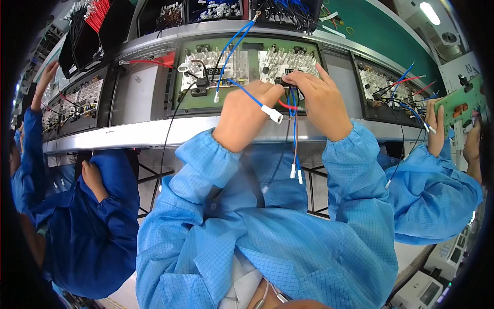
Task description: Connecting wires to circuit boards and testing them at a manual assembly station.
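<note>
Two hands' fingers [296,80] pinching black connector [281,81], blue wires [294,129] dangling below

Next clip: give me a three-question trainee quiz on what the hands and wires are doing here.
1. True or false: both hands, left hand and right hand, meet at the green board.
2. What colour is the wire crossing the left hand, ending in a white connector? A) blue B) yellow C) green
3. Fill in: the neighbour on the person's right holds up a ____ circuit board.

Key: 1 true; 2 A; 3 green.
</note>
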`<state>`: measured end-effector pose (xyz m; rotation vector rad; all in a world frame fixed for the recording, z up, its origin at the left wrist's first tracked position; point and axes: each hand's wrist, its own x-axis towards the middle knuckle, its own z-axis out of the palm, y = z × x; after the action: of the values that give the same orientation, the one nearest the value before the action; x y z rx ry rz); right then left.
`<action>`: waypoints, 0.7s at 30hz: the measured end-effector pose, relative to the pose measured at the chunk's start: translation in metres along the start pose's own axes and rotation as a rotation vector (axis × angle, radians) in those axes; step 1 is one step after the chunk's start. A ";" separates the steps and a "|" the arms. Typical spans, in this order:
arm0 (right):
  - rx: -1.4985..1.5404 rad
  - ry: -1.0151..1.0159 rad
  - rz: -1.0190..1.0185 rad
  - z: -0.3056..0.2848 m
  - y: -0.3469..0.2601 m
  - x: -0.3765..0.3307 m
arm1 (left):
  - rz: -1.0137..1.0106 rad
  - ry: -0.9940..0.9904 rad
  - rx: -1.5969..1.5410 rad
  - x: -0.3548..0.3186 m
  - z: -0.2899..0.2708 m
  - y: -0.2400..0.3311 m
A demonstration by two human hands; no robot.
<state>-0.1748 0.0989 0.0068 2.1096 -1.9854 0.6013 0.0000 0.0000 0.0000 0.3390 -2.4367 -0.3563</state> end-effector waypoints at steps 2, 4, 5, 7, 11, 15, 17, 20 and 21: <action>0.037 0.036 -0.008 -0.002 0.001 -0.003 | 0.071 -0.012 0.067 0.000 0.003 0.008; 0.039 0.073 -0.009 -0.001 0.007 0.004 | 0.081 -0.008 0.085 0.013 -0.004 0.006; 0.043 0.088 -0.007 -0.001 0.010 0.006 | 0.076 -0.008 0.087 0.019 -0.008 0.006; 0.045 0.104 -0.015 -0.004 0.011 0.006 | 0.115 -0.008 0.119 0.021 -0.009 0.009; 0.060 0.082 -0.025 -0.020 0.010 -0.005 | 0.163 0.064 0.139 0.016 -0.007 0.024; 0.093 -0.032 -0.021 -0.051 -0.026 -0.025 | 0.055 0.110 0.045 -0.010 -0.024 0.061; 0.093 -0.055 -0.007 -0.048 -0.038 -0.023 | 0.063 0.056 0.025 -0.024 -0.028 0.055; 0.047 -0.036 0.008 -0.030 -0.044 0.018 | 0.104 0.033 0.047 -0.016 -0.036 0.006; 0.046 -0.056 0.020 -0.025 -0.046 0.019 | 0.090 0.011 0.055 -0.020 -0.035 0.001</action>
<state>-0.1327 0.0955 0.0442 2.1594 -2.0432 0.6031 0.0373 0.0016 0.0151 0.2538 -2.4447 -0.2482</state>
